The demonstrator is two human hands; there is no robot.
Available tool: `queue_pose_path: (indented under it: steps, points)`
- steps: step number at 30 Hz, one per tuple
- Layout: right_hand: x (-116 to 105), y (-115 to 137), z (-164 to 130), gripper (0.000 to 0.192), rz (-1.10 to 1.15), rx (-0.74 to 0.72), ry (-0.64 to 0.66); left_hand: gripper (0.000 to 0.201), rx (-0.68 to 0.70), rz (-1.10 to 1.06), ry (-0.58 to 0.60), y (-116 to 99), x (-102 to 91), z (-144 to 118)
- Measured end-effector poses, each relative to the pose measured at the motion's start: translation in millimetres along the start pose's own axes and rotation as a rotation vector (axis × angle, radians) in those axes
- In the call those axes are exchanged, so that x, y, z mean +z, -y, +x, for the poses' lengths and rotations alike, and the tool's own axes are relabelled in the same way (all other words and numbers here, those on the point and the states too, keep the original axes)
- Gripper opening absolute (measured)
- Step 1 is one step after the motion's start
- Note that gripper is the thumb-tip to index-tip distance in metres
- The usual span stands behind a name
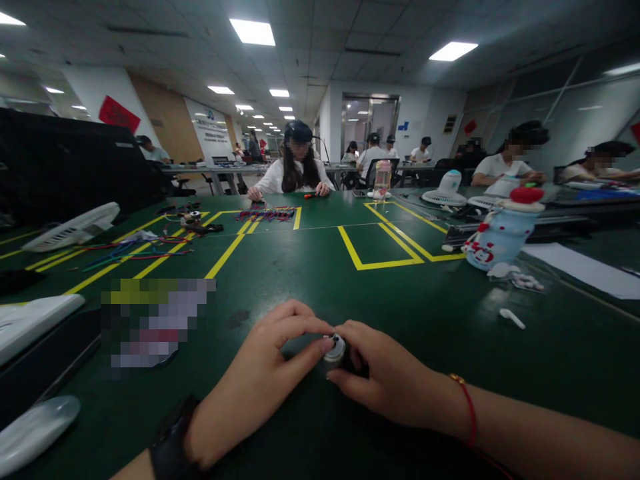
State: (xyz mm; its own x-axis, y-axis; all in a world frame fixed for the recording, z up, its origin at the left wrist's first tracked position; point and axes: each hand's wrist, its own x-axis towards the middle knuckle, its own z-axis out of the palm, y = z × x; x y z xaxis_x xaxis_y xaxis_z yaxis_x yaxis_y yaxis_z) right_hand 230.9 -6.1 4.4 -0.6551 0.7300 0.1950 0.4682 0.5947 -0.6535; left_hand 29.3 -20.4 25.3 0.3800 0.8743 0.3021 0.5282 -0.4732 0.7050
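Note:
A small silver-grey cylinder [334, 360], much like a small motor, stands upright in front of me with a pale top and a dark detail on it. From the right side, the thumb and fingers of my right hand [387, 373] grip it. My left hand [277, 353] reaches in from the other side, its thumb and index finger pinched together at the cylinder's top. Whatever lies between those two fingertips is too small to make out. The lower part of the cylinder is in shadow at the green tabletop [280, 287].
To the left lie coloured wires [135, 253], a white fan [73, 227] and a pixelated patch. On the right are a light-blue cup [503, 230], a white earbud [512, 319] and white paper [590, 270]. A person [297, 160] sits opposite, beside a wire bundle [265, 213].

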Motion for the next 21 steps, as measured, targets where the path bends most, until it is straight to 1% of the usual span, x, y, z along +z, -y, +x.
queue_pose_path:
  steps: [5,13,19,21]
  points:
    - [0.8,-0.6,-0.2,0.02,0.005,-0.009,0.001,0.02,-0.007,0.019,0.033,0.4,-1.7,-1.4]
    - [2.8,-1.7,-0.2,0.021,-0.005,-0.002,0.001,0.016,0.054,0.108,-0.05,-2.0,0.1,-0.3]
    - [2.9,-0.4,0.8,0.019,-0.001,0.004,0.001,0.013,0.041,0.092,-0.027,-5.8,-1.2,-1.1]
    - [2.3,-0.3,0.8,0.02,-0.001,-0.002,-0.001,0.013,0.032,0.066,-0.039,-4.9,-2.3,-2.4]
